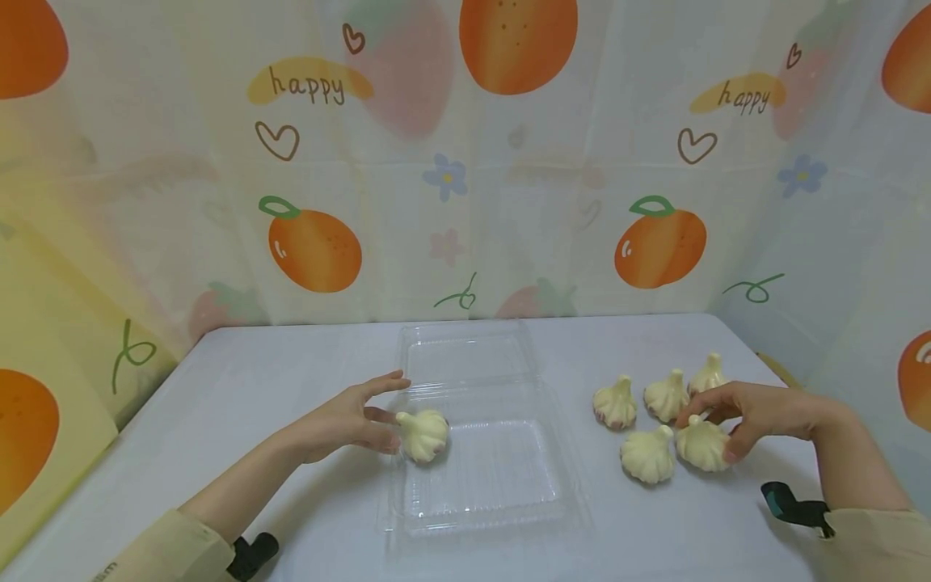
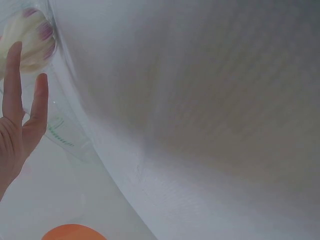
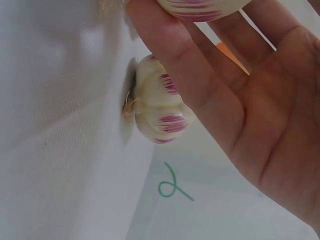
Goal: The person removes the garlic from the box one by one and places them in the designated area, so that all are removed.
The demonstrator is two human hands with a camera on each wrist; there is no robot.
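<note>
A garlic bulb (image 1: 425,436) lies at the left side of a clear plastic clamshell box (image 1: 494,501), which stands open with its lid folded back. Beside that bulb is my left hand (image 1: 356,420), its fingers spread and holding nothing; the left wrist view shows two fingers in front of the bulb (image 2: 35,40). Over on the right, my right hand (image 1: 764,416) grips another garlic bulb (image 1: 702,444) between thumb and fingers, low at the table. In the right wrist view this bulb (image 3: 202,9) is cut off by the top edge.
Several more garlic bulbs stand close around the right hand, among them a near one (image 1: 647,457), a left one (image 1: 615,402) and a far one (image 1: 707,374). All rest on a white table (image 1: 305,517). A fruit-print curtain (image 1: 509,242) hangs behind it.
</note>
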